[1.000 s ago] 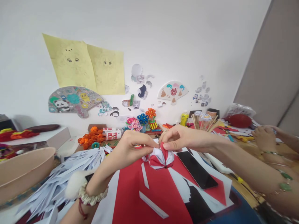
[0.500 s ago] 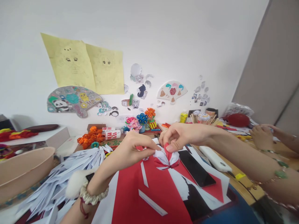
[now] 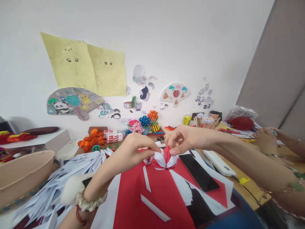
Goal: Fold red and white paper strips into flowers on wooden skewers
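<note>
Above the middle of the worktop (image 3: 252, 194), just over a red sheet (image 3: 133, 203), both hands meet on a small pleated paper (image 3: 165, 159), red and white. The left hand (image 3: 133, 152) comes in from the lower left, its fingers (image 3: 148, 149) closed on the paper's left side. The right hand (image 3: 184, 140) reaches across from the right, thumb and forefinger pinched shut on the red tip at the top. Gripped from two sides like this, the pleats are probably kept bunched so they cannot spring apart. The paper hangs clear of the sheet, likely so the fingers can get round it.

Two loose white strips (image 3: 154, 208) lie on the sheet, near the person. A black phone (image 3: 199, 173) lies flat just right of the paper, screen up, with a white power bank (image 3: 219, 163) beyond it, both out of the hands' way. A heap of cut strips (image 3: 69, 171) fans out at the left beside a beige basin (image 3: 23, 173), within easy reach of the left arm. At the far right another person's hand (image 3: 266, 140) rests well apart.
</note>
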### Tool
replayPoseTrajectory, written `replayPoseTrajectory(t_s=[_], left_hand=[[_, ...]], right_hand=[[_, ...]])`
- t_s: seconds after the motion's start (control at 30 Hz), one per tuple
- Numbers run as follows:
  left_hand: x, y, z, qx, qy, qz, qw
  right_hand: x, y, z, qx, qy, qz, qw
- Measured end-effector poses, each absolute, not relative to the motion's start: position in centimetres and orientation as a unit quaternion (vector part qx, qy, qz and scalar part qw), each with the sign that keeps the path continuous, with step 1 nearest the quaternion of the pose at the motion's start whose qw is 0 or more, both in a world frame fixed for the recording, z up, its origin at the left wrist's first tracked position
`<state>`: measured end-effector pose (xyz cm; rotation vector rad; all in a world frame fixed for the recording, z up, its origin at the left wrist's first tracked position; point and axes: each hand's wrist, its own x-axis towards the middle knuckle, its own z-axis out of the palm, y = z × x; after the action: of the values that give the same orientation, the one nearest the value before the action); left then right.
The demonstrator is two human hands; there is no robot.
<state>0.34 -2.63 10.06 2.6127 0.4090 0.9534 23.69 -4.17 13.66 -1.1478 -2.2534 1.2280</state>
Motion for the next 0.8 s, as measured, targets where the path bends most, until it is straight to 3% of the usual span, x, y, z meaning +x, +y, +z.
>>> replayPoseTrajectory(t_s=[0.2, 0.43, 0.8], left_hand=[[0.6, -3.3, 10.7, 0.892, 0.240, 0.360, 0.134], [1.6, -3.5, 9.5, 0.867, 0.220, 0.323, 0.309], [2.4, -3.9, 9.2, 0.767, 0.180, 0.325, 0.524]], right_hand=[[22.9, -4.6, 13.5, -0.424, -0.815, 0.358, 0.166], [22.8, -4.6, 13.3, -0.403, -0.828, 0.353, 0.166], [23.2, -2.9, 11.2, -0.306, -0.793, 0.499, 0.172]])
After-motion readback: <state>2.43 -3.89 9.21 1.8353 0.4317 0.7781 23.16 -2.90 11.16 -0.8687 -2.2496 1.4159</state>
